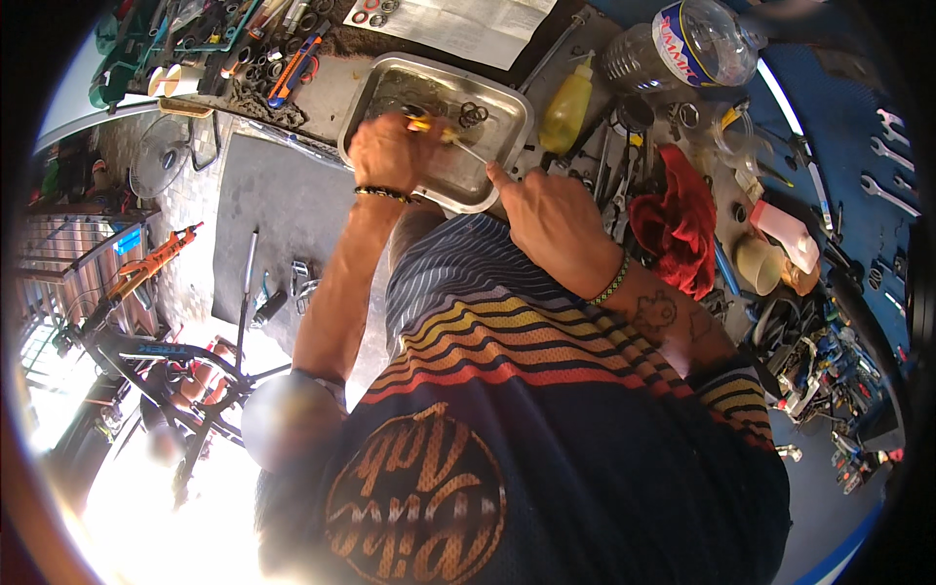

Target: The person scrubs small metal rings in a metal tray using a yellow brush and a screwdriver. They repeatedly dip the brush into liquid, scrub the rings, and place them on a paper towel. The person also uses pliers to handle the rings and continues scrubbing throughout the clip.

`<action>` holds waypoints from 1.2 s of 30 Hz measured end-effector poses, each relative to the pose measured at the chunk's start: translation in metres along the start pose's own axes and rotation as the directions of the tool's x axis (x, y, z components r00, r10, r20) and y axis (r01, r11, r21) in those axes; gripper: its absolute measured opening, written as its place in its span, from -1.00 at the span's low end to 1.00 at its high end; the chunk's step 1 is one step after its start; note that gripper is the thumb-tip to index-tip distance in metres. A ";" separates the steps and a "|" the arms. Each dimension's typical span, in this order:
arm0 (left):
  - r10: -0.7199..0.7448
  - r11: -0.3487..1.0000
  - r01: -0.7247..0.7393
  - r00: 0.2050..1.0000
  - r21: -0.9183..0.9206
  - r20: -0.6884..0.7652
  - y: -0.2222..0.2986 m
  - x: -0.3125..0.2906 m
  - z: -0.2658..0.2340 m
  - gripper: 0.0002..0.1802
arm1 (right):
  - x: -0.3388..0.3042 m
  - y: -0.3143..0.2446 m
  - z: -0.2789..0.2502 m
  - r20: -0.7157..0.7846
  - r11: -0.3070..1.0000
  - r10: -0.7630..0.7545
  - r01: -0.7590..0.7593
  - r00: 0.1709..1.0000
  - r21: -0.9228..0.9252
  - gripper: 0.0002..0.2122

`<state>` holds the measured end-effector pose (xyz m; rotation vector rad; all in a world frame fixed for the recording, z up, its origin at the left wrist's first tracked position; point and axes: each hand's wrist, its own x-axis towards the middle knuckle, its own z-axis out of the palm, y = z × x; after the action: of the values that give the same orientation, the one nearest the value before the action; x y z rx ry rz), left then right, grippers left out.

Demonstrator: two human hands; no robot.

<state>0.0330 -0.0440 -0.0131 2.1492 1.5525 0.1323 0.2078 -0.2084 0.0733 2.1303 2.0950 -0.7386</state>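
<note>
A shallow metal tray (520,117) stands at the bench's near edge, with liquid and several thin black rings (473,114) in it. Over its left half is my left hand (390,151), slightly blurred and closed around a thin tool (471,150) with a yellow handle and a pale shaft. The shaft points right across the tray; its exact kind is unclear. At the tray's right rim, my right hand (556,224) has its index finger stretched out near the shaft's tip. I cannot tell whether they touch. Its other fingers are curled and partly hidden, with nothing visible in them.
Right of the tray are a yellow squeeze bottle (566,109), a large clear plastic bottle (634,60), a red cloth (673,224) and scattered tools. A printed sheet (458,24) lies behind it. Left are a utility knife (295,70) and small parts. A bicycle frame (171,351) stands lower left.
</note>
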 end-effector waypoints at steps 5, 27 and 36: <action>-0.076 0.997 0.075 0.996 -0.024 -0.046 0.000 0.005 -0.005 -0.39 | 0.000 -0.001 -0.002 0.005 1.000 -0.003 0.003 1.000 -0.011 -0.44; -0.099 0.975 0.092 0.995 -0.202 -0.024 -0.017 0.005 -0.002 -0.59 | 0.000 0.000 0.000 0.003 1.000 0.005 -0.005 1.000 0.021 -0.45; 0.018 0.956 -0.029 0.999 -0.291 -0.041 -0.035 0.013 -0.010 -0.57 | -0.001 0.003 0.001 -0.056 1.000 -0.017 0.017 0.998 -0.011 -0.51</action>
<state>0.0034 -0.0202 -0.0224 1.9421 1.4275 0.3883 0.2101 -0.2100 0.0723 2.1546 2.1421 -0.6755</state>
